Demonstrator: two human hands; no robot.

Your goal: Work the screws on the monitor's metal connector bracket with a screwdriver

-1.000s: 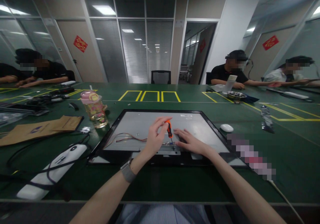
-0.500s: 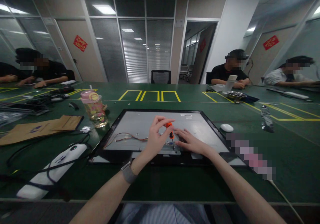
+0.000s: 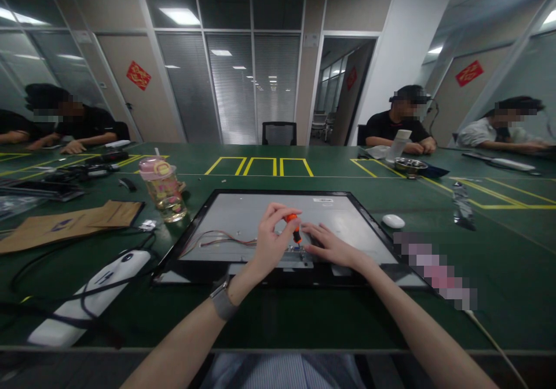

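A monitor panel [image 3: 243, 209] lies back-side up on the green table [image 3: 278, 314] in front of me, grey metal inside a black frame. My left hand [image 3: 271, 241] pinches the top of a small orange screwdriver [image 3: 294, 227], held upright with its tip at a small board near the panel's near edge. My right hand [image 3: 330, 246] lies flat on the panel just right of the screwdriver, fingers stretched out. Coloured wires [image 3: 221, 239] run along the panel to the left of my left hand.
A pink-lidded cup [image 3: 164, 189] and brown paper bag [image 3: 69, 224] are at left, a white device with black cables [image 3: 82, 296] near left. A white mouse [image 3: 393, 221] lies right of the panel. Other people sit at the far left and far right.
My left hand's fingers have shifted round the screwdriver's top, and the handle sits a little lower and more covered. My right hand stays flat on the panel.
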